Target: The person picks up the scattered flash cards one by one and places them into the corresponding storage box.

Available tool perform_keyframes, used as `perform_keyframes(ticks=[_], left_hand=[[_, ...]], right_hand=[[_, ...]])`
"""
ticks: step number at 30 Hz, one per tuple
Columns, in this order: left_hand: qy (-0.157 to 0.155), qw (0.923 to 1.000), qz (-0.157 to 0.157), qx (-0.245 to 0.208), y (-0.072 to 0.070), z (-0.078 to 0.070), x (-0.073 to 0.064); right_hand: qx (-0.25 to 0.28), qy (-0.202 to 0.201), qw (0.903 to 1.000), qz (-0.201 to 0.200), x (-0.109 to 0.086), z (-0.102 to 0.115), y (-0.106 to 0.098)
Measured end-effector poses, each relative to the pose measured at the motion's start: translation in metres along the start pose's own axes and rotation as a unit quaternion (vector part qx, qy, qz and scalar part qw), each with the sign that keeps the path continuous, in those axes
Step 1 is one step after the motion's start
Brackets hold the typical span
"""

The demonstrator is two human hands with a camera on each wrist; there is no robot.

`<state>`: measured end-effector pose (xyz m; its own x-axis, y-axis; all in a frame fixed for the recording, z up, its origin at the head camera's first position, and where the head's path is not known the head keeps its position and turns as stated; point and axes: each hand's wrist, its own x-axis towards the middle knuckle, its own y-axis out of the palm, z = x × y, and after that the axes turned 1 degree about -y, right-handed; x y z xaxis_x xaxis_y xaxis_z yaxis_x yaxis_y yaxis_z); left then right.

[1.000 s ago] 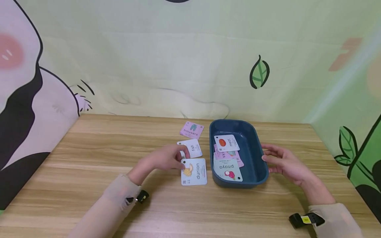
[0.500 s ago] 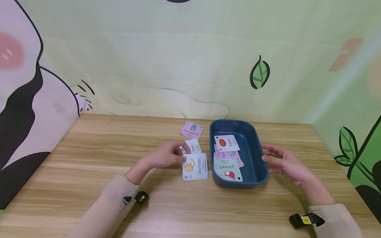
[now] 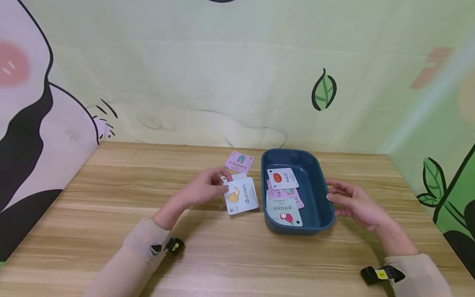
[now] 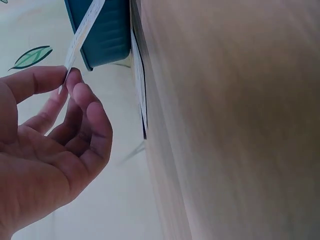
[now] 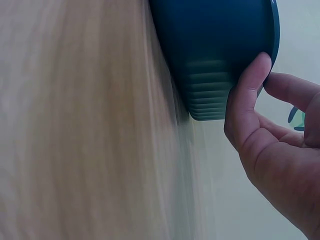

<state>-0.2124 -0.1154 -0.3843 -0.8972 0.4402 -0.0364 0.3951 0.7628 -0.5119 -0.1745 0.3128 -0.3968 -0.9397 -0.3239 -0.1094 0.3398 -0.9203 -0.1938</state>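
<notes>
My left hand (image 3: 202,187) pinches the edge of a white flash card (image 3: 241,196) marked "durian", with thumb and fingertips. The card is tilted and covers most of the fish card (image 3: 239,176). In the left wrist view the held flash card (image 4: 84,37) shows nearly edge-on, raised off the table. On the right, my right hand (image 3: 358,204) holds the side of a dark blue bin (image 3: 316,208), thumb at the rim and fingers on the outer wall. Inside the bin lie a meat card (image 3: 285,178), a partly covered pink card (image 3: 274,192) and a pitaya card (image 3: 282,208).
Behind the left hand a pink trousers card (image 3: 239,163) lies near the table's back edge. The wooden table (image 3: 208,264) meets a wall covering (image 3: 185,74) printed with cartoon shapes. Each sleeve has a black wrist camera (image 3: 174,246) strapped on.
My left hand has lifted the durian card and carried it away from me over the fish card, turning it slightly. The right hand and the bin have stayed put.
</notes>
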Motion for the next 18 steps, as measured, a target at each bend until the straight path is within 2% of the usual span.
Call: perform_keyframes(ticks=[4, 8, 13, 18], left_hand=[[0.005, 0.9995, -0.028, -0.015, -0.0021, 0.0012, -0.0005], [0.001, 0.9973, -0.07, -0.023, -0.0026, 0.0018, 0.0001], [-0.011, 0.9917, -0.124, -0.034, -0.0029, 0.0009, 0.0022], [-0.018, 0.9844, -0.158, -0.077, -0.0027, -0.0019, 0.0049]], right_hand=[[-0.004, 0.002, 1.0, -0.001, 0.0008, 0.0009, 0.0009], [-0.006, 0.001, 1.0, -0.001, 0.0004, 0.0008, 0.0003], [-0.003, 0.004, 1.0, -0.002, 0.0006, -0.0004, 0.0004], [0.0, -0.001, 1.0, 0.0, -0.0003, 0.0002, -0.0002]])
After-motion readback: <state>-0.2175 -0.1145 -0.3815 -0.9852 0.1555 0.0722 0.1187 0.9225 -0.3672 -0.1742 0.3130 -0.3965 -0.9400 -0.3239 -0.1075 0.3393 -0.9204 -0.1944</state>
